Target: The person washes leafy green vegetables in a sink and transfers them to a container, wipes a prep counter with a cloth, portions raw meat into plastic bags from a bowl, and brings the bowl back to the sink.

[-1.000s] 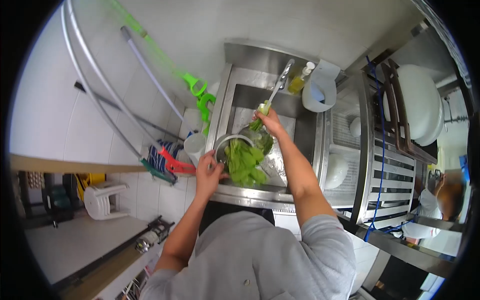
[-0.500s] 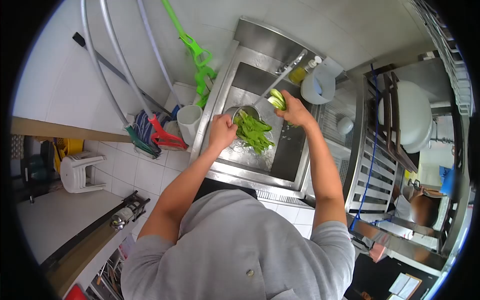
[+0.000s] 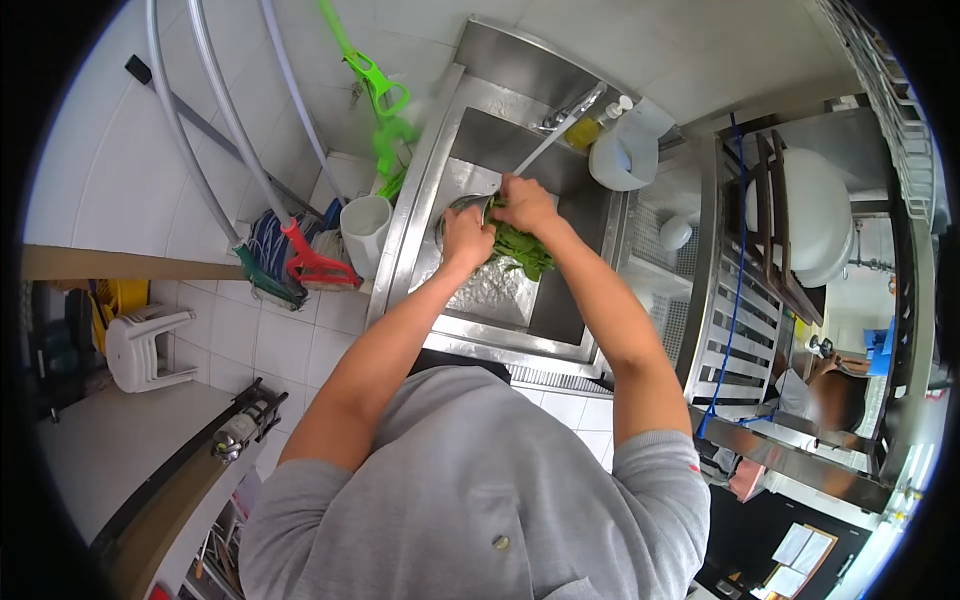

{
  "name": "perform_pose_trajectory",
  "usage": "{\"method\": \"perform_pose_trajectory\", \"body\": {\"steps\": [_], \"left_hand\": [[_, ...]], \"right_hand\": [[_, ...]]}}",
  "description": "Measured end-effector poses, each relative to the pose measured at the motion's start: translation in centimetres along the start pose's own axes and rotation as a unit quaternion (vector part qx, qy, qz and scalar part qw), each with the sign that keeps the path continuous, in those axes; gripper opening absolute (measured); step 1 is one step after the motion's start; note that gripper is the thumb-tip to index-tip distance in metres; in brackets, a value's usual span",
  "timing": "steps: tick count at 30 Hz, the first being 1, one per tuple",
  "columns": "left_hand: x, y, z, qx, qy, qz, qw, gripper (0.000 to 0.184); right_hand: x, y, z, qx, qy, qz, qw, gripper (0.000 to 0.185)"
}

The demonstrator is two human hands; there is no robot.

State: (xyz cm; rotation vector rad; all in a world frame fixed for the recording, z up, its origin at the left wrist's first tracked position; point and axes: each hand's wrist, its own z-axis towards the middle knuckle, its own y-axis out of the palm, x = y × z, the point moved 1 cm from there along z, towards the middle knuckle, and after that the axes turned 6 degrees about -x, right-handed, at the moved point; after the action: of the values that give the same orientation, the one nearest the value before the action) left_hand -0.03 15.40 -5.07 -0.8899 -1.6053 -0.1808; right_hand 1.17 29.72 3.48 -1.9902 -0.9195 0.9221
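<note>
From the head view, your left hand (image 3: 467, 240) is up at the metal bowl (image 3: 470, 201), fingers curled over its near side, likely so the bowl sits steady in the sink (image 3: 500, 298). Right beside it, your right hand (image 3: 526, 207) bends its fingers down over the leafy greens (image 3: 526, 252), perhaps to gather them in close; how firmly either hand grips, you can't tell, because the fingertips are hidden. Beyond, the faucet (image 3: 588, 101) sends its water (image 3: 541, 150) slanting near and left, right down to your right hand, a spot probably picked to catch the flow. And the greens: partly under your hands, at the bowl's right side, leaves pointing near and right, their visible long axis running from far left to near right.
</note>
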Motion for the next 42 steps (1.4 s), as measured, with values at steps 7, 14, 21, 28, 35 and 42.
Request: {"method": "perform_pose_trajectory", "body": {"steps": [7, 14, 21, 28, 35, 42], "left_hand": [[-1.8, -4.4, -2.9, -0.021, -0.017, -0.138, 0.99, 0.019], [-3.1, -9.4, -11.5, 0.035, -0.039, -0.109, 0.993, 0.015], [0.4, -11.0, -14.4, 0.055, -0.121, -0.135, 0.982, 0.021], [0.6, -9.9, -13.6, 0.06, -0.144, -0.207, 0.966, 0.017], [1.0, -10.8, -13.1, 0.071, -0.128, -0.213, 0.966, 0.019], [0.5, -10.9, -13.6, 0.069, -0.132, -0.197, 0.969, 0.018]], "right_hand": [[3.8, -2.2, -1.4, -0.037, -0.096, 0.31, 0.945, 0.033], [17.6, 19.0, 6.2, -0.003, 0.051, 0.074, 0.996, 0.025], [13.7, 27.1, 10.5, -0.021, -0.211, -0.256, 0.943, 0.024], [12.0, 27.0, 13.4, -0.116, -0.079, -0.037, 0.989, 0.025], [13.4, 29.2, 16.9, 0.022, 0.264, 0.523, 0.81, 0.04], [9.5, 39.1, 23.7, 0.089, 0.333, 0.502, 0.793, 0.036]]}}
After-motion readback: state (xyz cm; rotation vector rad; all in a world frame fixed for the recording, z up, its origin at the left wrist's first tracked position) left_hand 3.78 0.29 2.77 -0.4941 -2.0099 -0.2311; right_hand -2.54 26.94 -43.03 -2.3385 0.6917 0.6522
